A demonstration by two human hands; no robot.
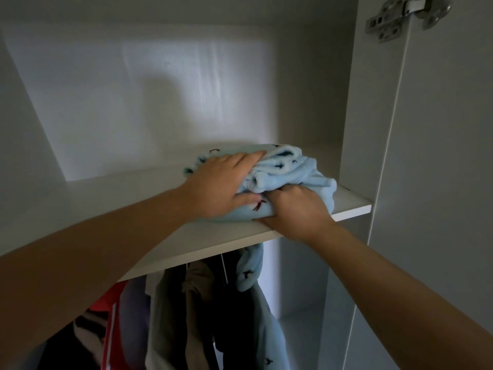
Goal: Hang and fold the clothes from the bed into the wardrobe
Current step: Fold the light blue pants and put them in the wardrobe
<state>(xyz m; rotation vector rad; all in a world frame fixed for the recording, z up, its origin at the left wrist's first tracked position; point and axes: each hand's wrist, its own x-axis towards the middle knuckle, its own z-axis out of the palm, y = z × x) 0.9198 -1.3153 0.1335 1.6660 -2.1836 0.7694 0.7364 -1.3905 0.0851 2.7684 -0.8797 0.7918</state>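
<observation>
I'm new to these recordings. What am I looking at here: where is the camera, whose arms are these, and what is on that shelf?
There is no machine here. A person wears one wide-angle camera on the head, so you see their own two bare arms reaching forward into an open wardrobe. On the white shelf lies a bundled blue fleece garment. The left hand rests flat on top of it, pressing it down. The right hand has its fingers curled into the front fold. Below the shelf hang other clothes. At top right is the door hinge.
</observation>
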